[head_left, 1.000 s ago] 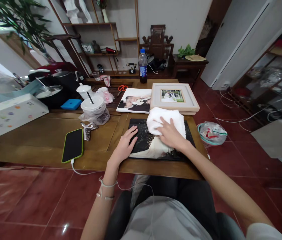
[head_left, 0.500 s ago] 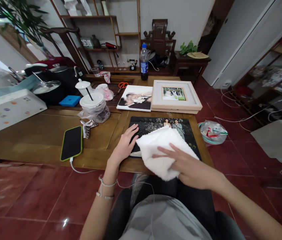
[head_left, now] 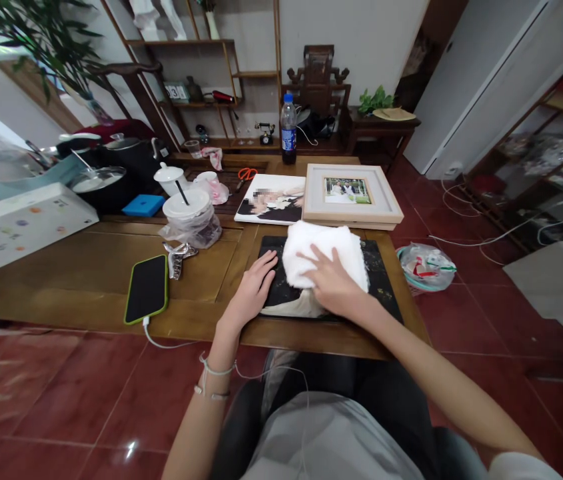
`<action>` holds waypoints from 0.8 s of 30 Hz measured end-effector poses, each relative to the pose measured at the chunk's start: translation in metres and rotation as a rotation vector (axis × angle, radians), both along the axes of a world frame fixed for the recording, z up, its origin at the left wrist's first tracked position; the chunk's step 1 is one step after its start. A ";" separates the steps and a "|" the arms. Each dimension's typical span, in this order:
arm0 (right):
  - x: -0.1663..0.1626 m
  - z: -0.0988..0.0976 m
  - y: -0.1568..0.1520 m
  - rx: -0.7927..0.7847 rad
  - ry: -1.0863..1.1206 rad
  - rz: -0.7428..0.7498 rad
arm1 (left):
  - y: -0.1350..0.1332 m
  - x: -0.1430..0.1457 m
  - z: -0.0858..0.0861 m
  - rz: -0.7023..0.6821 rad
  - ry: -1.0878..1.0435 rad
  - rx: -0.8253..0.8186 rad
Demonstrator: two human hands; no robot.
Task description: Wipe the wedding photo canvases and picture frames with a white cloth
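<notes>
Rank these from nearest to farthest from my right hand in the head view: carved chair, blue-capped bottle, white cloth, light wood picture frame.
1. White cloth: directly under the right hand.
2. Light wood picture frame: just beyond the cloth.
3. Blue-capped bottle: at the table's far side.
4. Carved chair: beyond the table.

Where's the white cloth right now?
In the head view, just right of centre: the white cloth lies on the dark photo, under the right hand, near the framed picture.

The left hand is laid palm down, fingers extended forward; the right hand is positioned palm down, fingers spread, its forearm angled inward.
</notes>
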State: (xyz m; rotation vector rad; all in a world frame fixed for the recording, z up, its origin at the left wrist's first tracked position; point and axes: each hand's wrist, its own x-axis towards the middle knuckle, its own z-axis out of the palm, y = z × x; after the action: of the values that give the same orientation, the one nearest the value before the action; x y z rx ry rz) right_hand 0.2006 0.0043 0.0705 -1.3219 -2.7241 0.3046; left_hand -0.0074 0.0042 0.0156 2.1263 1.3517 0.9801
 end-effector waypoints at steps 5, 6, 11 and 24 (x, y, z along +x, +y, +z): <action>-0.004 0.008 -0.062 -0.097 -0.010 0.196 | 0.001 -0.002 -0.003 -0.025 0.012 -0.003; 0.000 0.011 -0.070 -0.132 -0.012 0.230 | 0.001 -0.003 -0.003 -0.032 0.010 0.002; 0.041 0.026 -0.077 -0.273 0.053 0.322 | 0.002 -0.003 -0.004 -0.027 -0.003 0.015; 0.022 -0.003 -0.015 0.078 -0.037 -0.286 | -0.004 0.000 0.004 0.023 -0.104 0.071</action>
State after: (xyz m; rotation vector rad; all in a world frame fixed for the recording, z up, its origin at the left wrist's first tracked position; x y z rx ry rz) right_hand 0.2230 -0.0102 0.0670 -1.6799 -2.4988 0.1485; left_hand -0.0076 0.0002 0.0199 2.0840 1.3121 1.1469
